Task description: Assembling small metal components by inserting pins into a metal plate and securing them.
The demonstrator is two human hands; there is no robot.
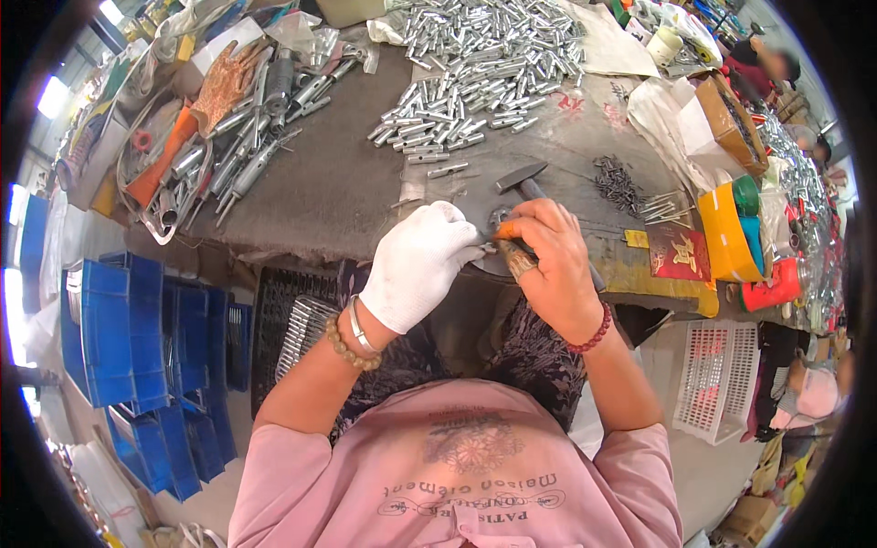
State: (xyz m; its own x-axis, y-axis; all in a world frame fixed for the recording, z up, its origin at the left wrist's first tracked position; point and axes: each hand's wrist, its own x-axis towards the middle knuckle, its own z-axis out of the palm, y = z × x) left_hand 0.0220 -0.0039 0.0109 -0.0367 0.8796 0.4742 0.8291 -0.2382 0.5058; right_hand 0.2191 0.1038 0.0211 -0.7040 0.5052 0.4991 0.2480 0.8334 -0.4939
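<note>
Right now the left hand (418,265), in a white work glove, is closed around the fingertips on something small at the near edge of the counter (311,183); the piece itself is hidden, so I cannot tell its shape. The bare right hand (548,265) is curled shut beside it, thumb and fingers pinching a short orange-tipped part (505,232) just at the glove's fingertips. The two hands touch or nearly touch there.

To do this fitting step well, I judge the hands should stay braced low against the counter edge, the gloved one steadying while the bare one lines the part up squarely before any force.

As far as it shows, the orange-tipped part lies with its long axis roughly across, pointing toward the gloved hand. Just beyond the right hand's knuckles lies a hammer (523,177), head away from the person. Farther beyond both hands sits a heap of small metal tubes (475,73).
</note>
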